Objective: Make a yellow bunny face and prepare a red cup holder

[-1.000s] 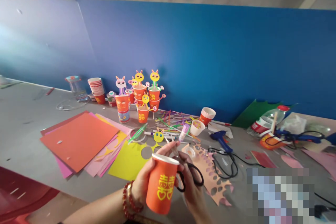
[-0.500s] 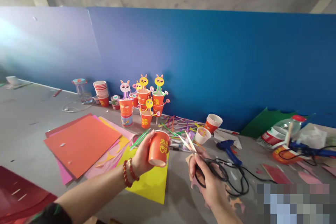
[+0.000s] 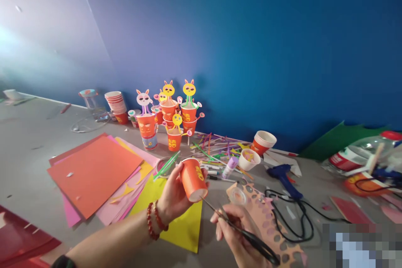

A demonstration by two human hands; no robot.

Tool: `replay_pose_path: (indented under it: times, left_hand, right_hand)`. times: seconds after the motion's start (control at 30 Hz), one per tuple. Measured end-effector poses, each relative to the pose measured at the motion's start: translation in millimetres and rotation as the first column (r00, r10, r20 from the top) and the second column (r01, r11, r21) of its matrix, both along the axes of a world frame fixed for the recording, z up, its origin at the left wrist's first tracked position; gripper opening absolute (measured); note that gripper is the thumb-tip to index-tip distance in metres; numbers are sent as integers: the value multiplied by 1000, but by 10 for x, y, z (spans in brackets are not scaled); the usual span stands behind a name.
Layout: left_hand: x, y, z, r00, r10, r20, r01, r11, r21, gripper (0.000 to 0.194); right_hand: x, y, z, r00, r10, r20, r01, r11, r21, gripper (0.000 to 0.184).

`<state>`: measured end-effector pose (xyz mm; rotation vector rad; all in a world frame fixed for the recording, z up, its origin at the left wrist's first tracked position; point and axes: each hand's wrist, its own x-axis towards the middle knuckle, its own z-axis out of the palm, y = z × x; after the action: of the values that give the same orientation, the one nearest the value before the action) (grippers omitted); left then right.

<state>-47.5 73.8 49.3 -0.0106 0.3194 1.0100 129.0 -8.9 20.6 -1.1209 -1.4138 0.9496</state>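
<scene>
In my left hand [image 3: 174,194] is a red-orange paper cup [image 3: 191,178] with yellow lettering, tilted so its white base faces down toward me. Fingers wrap around the cup's side. My right hand [image 3: 234,230] grips black-handled scissors [image 3: 251,238], their blades pointing up and left. The blade tip reaches the edge of the cup's base; whether it has pierced the paper I cannot tell. Under the left hand lies a yellow sheet [image 3: 185,230]. Beside the right hand is a pink sheet full of cut-out holes [image 3: 260,205], with a roll of clear tape [image 3: 238,196] on it.
Finished cup figures with animal heads [image 3: 177,121] stand behind the hands. Coloured paper sheets [image 3: 97,171] lie left. A glue stick [image 3: 230,167], pipe cleaners [image 3: 213,146], a white cup of scraps [image 3: 249,159] and a blue glue gun [image 3: 285,178] with a looped cord are right.
My right hand has turned the scissors and brought their tip from apart, right of the cup, to its base. The blades, spread before, are now together. The cup is tilted more.
</scene>
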Motion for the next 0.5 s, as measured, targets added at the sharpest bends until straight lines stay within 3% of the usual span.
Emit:
replay_pose_path:
  times: [0.23, 0.33, 0.43, 0.5]
  left_hand:
    - [24, -34, -61, 1000, -5, 7, 6, 999, -39, 63]
    - [32, -47, -119, 1000, 3, -7, -3, 999, -46, 60]
    - [25, -51, -166, 1000, -8, -19, 8, 1000, -11, 54]
    - [16, -49, -179, 999, -32, -16, 32, 999, 34, 55]
  right_hand:
    - [-71, -19, 39, 976, -91, 196, 68, 990, 124, 22]
    - [-50, 9, 25, 971, -50, 235, 2, 980, 200, 18]
    - [-6, 40, 1, 953, 30, 300, -118, 953, 279, 27]
    - [9, 48, -7, 946, 32, 324, -130, 949, 287, 29]
